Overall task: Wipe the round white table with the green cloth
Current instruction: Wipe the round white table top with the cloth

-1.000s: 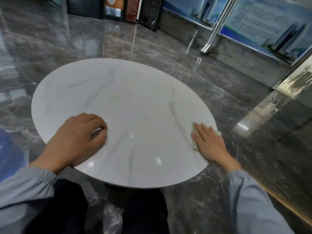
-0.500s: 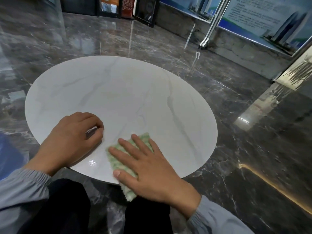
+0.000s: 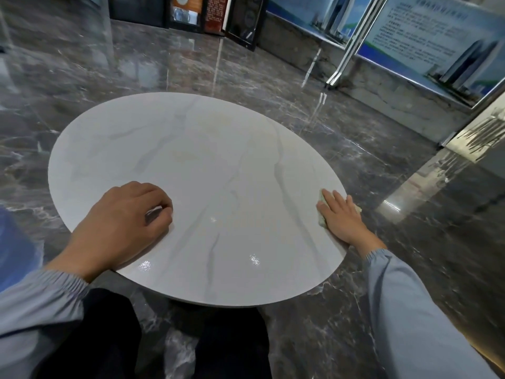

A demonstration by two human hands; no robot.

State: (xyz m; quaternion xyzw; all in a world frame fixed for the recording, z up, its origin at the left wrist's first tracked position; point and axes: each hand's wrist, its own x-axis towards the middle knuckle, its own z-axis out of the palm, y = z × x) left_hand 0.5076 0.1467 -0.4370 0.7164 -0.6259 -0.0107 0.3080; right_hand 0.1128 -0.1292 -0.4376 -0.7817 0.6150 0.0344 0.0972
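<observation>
While swept right, green cloth [image 3: 322, 214], table [image 3: 191, 160] edge

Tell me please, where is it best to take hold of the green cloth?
Probably at its left edge, coming from the table's middle. The green cloth lies flat at the table rim, mostly covered by the flat right hand; only thin strips show.

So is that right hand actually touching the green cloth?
Touching. The head view shows the right hand lying flat on the green cloth, pressing it onto the round white table near its right edge; cloth peeks out on both sides of the fingers.
</observation>
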